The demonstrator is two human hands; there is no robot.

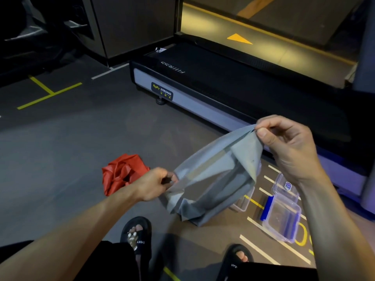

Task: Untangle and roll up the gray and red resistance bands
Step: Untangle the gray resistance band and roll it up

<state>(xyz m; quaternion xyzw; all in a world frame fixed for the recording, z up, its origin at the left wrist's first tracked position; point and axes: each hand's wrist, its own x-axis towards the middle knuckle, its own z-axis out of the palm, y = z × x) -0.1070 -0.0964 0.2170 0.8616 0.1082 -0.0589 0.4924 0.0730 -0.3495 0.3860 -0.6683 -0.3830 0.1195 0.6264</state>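
- At far left of the action, the red band [123, 173] lies crumpled in a heap on the dark floor [60, 155], just beyond the left hand and not touched by it. It has no clear long axis while bunched up like this.
- The left hand [156, 184] is held low, its fingers curled round the lower left end of the gray band [215, 179]. The fingertips are hidden behind the hand and the fabric, so exactly how they pinch cannot be told.
- The gray band hangs in the air between the two hands, above the floor and in front of the person's sandalled feet [136, 236]. Its long axis rises from the lower left hand to the upper right hand. It is folded over on itself, with a loose loop sagging below the line between the hands.
- The right hand [284, 142] is held higher, thumb and forefinger pressed together on the band's upper right end; the other fingers are curled loosely behind.
- Judgement: both hands already hold an end, so the coming move probably turns on drawing them apart along that slanted axis to flatten the folds before rolling. The left hand is the nearer one to the red band.
- At right, two clear plastic containers [282, 218] with blue clips sit on the floor below the right forearm, beside a treadmill [223, 94].
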